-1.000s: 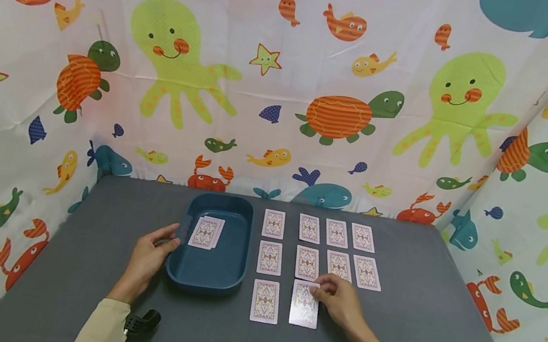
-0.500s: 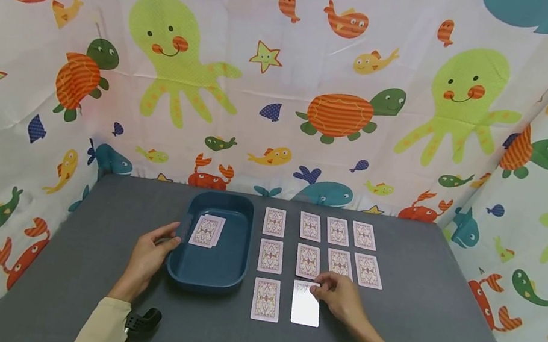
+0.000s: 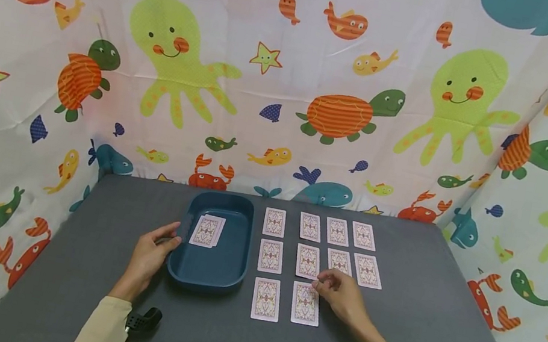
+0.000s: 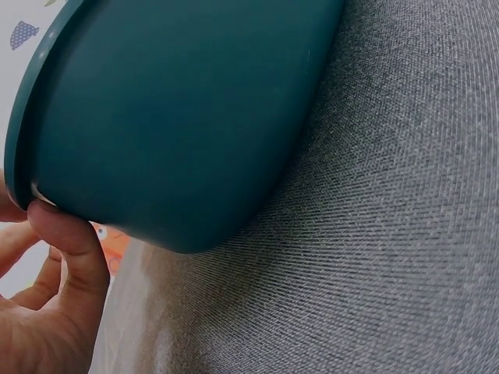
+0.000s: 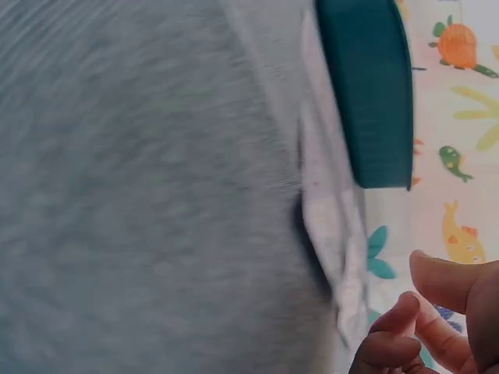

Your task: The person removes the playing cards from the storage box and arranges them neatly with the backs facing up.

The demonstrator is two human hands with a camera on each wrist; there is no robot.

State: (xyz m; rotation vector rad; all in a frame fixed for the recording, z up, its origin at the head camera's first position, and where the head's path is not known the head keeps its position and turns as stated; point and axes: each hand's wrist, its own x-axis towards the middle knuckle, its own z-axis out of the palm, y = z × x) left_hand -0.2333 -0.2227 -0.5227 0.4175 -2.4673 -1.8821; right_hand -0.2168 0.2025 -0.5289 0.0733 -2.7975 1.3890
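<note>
A dark teal plastic tub (image 3: 205,274) stands left of the middle of the table, holding overlapped playing cards (image 3: 206,231). My left hand (image 3: 149,256) pinches its left rim, thumb under the lip in the left wrist view. Patterned playing cards lie face down in rows to the right of the tub. My right hand (image 3: 342,296) hovers at the upper right corner of the front-row card (image 3: 306,305), which lies flat. The right wrist view shows a gap between my thumb (image 5: 444,282) and fingers, with nothing held there.
Another card (image 3: 266,300) lies between the tub and the front-row card. Several more cards, such as this far one (image 3: 364,237), lie behind my right hand. A curtain with printed sea animals (image 3: 338,118) closes off the table's far edge.
The front-row card tilted and flashed white with glare half a second ago; now it lies flat with its pattern showing. My right fingers have come off its corner. The left hand has stayed put.
</note>
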